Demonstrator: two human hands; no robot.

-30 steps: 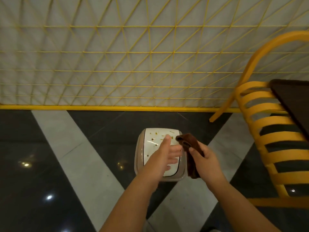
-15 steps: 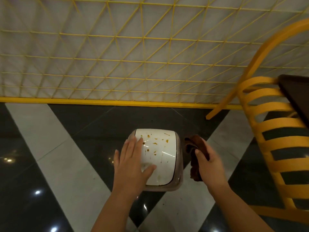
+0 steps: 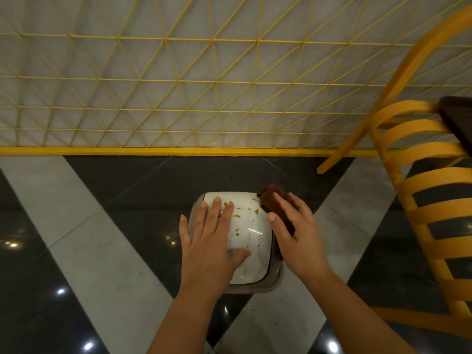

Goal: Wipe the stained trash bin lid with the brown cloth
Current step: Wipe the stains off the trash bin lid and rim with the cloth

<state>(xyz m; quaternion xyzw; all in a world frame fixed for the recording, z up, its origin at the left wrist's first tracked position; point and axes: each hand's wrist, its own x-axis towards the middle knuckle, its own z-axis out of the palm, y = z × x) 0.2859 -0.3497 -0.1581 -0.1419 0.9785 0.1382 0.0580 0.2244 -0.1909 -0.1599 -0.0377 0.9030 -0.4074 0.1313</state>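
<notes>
The bin [image 3: 255, 287] stands on the floor [image 3: 107, 264], its white lid [image 3: 251, 241] spotted with orange-brown stains [image 3: 238, 216], thickest toward the far edge. The left hand [image 3: 208, 247] lies flat on the lid's left half, fingers spread, thumb across the near part; I take that as bracing, so the bin won't slide or tip under rubbing. The right hand [image 3: 293, 232] presses the cloth [image 3: 272, 200] under flattened fingers at the lid's far right corner, partly hanging over the right edge. That looks like the start of a stroke, the stains lying just left of it. A yellow chair [image 3: 421, 205] sits near on the right.
</notes>
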